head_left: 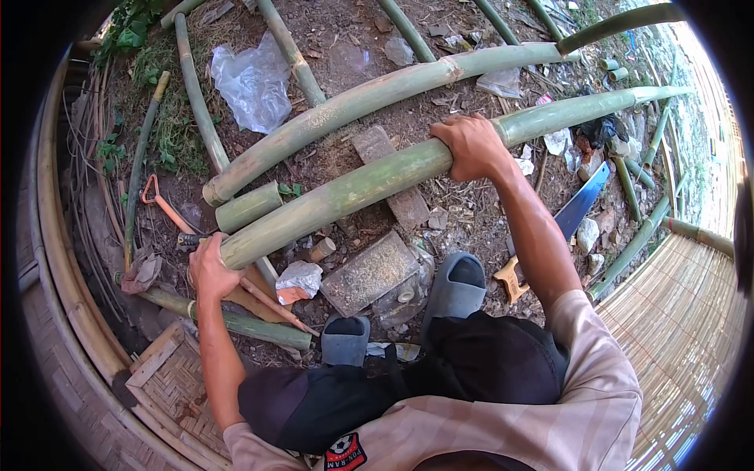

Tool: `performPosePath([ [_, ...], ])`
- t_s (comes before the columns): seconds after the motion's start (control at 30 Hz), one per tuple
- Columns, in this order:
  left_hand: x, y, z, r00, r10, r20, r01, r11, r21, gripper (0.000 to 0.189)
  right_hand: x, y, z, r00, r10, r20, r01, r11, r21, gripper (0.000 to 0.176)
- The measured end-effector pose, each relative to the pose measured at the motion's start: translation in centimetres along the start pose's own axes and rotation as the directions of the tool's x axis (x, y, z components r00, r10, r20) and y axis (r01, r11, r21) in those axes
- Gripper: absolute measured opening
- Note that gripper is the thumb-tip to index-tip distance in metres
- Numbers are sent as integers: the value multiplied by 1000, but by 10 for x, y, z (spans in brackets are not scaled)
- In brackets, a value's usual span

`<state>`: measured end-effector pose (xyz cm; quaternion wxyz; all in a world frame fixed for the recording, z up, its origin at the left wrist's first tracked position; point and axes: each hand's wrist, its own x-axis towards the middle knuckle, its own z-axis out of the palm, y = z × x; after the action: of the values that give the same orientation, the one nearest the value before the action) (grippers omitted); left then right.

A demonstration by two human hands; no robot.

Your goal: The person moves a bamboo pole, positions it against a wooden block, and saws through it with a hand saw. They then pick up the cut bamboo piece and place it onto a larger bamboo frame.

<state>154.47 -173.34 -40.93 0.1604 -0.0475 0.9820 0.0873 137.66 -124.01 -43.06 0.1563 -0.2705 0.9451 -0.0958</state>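
A thick green bamboo pole (357, 187) runs from lower left to upper right in front of me. My right hand (473, 147) is closed over its middle, close to a joint. My left hand (214, 268) grips the cut near end, its fingers partly hidden behind the pole. Beside that hand lies a small black-and-yellow object (191, 239), perhaps a tool handle. A short cut piece of bamboo (249, 207) rests just beyond the pole. On the ground, right of my right forearm, is a handsaw with a blue blade (582, 202) and tan handle (512, 280).
Another long bamboo pole (345, 110) lies beyond, with thinner poles behind it. A sawdust-covered block (371, 275) sits near my sandals. An orange-handled tool (166, 206), clear plastic (251, 86) and stones lie around. A slatted bamboo panel (667, 314) is at right, woven panels at left.
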Motion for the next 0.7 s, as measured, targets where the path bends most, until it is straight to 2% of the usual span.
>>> performPosePath([
  [0.03,0,0,-1,1000,-1,3,1,1000,2,61,0,0,0,1000,-13,-22,13,1000,2,36],
  [0.7,0,9,-7,1000,20,-18,-20,1000,16,60,-1,-3,-3,1000,-13,-25,13,1000,5,36],
])
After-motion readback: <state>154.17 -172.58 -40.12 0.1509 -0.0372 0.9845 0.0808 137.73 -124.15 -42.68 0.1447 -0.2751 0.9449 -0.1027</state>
